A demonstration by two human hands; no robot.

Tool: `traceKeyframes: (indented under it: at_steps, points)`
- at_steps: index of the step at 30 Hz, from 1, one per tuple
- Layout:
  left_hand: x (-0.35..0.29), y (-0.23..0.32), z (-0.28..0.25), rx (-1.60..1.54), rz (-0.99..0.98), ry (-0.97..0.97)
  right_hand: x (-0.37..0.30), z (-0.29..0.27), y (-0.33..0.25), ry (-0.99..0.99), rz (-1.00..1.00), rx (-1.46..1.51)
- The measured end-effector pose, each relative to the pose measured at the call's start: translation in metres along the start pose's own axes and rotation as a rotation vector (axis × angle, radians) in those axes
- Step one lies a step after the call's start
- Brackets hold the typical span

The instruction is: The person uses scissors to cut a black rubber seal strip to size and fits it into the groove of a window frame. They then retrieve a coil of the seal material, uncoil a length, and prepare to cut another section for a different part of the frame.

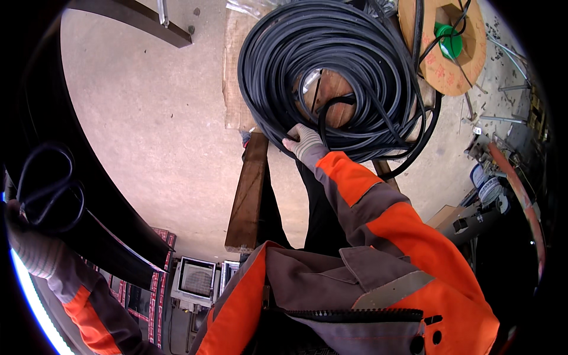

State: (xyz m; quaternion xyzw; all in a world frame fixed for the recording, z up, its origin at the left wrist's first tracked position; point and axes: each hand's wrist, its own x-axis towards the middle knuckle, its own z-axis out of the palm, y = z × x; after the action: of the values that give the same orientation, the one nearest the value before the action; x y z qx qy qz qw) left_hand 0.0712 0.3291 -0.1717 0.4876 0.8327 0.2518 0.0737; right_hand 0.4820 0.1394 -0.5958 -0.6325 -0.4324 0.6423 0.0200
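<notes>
A large coil of black cable lies on wooden boards in front of me. My gloved right hand is closed on strands at the coil's near edge, thumb toward the left. Out at the far left rim, my gloved left hand is raised and closed around a bent, looped piece of black cable. Its fingers are dark and partly cut off by the picture's edge. Inside the coil, a loose cable end curls over the wood, and more strands sag past its right side.
Right of the coil stands a wooden cable reel with a green cup-like piece in its hub. A wooden beam points toward me. A long black curved panel fills the left. Metal rods and tubs lie at right.
</notes>
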Motion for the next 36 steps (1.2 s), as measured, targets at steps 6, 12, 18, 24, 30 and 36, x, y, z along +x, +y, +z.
traceKeyframes:
  at_steps: [6, 12, 18, 24, 30, 36]
  points:
    - [-0.020, 0.018, 0.023, 0.006, -0.078, 0.042, 0.002, 0.002, 0.006, -0.064, 0.032, 0.029]
    - [-0.022, 0.035, 0.031, -0.334, -0.212, -0.071, 0.011, -0.002, 0.005, -0.147, 0.024, -0.072]
    - [-0.025, 0.046, 0.041, -0.332, -0.212, -0.021, 0.026, -0.022, -0.009, -0.058, -0.010, -0.111]
    - [-0.021, 0.038, 0.034, -0.357, -0.232, 0.001, 0.079, -0.087, -0.068, 0.329, -0.206, -0.087]
    - [-0.023, 0.034, 0.030, -0.219, -0.259, -0.024, 0.153, -0.174, -0.147, 0.664, -0.388, -0.107]
    - [-0.021, 0.016, 0.016, -0.260, -0.272, 0.130, 0.204, -0.220, -0.201, 0.514, -0.265, -0.516]
